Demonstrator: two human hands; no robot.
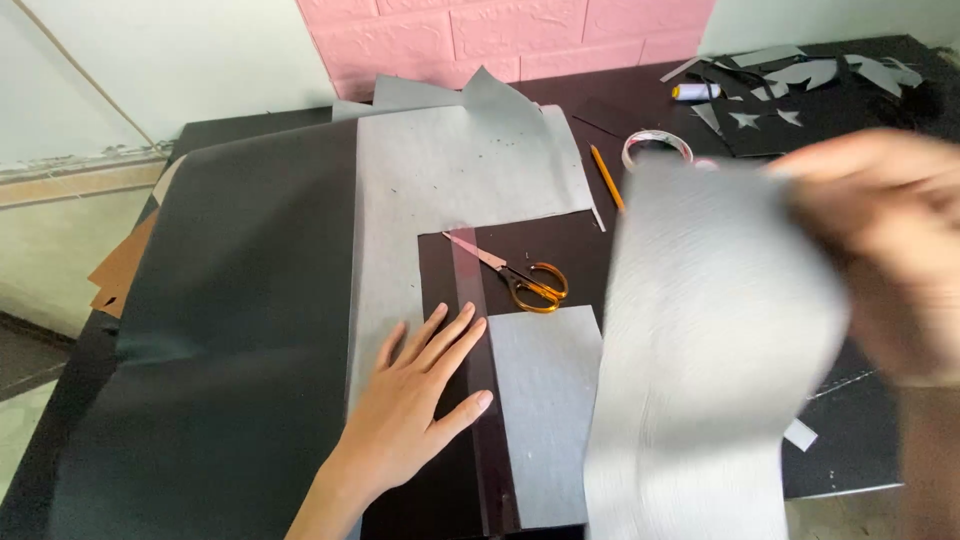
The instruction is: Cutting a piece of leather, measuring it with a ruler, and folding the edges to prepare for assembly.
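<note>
My left hand lies flat, fingers spread, on the large grey paper sheet and the dark cut-out area beside a clear ruler. My right hand, blurred by motion, holds up a cut rectangle of grey paper by its top right corner. The piece hangs in the air over the right of the table. Orange-handled scissors lie in the cut-out, just beyond my left fingertips.
A large black sheet covers the left of the dark table. A pencil, a tape roll and a small glue bottle lie at the back. Grey scraps and star cut-outs sit far right. A pink brick wall is behind.
</note>
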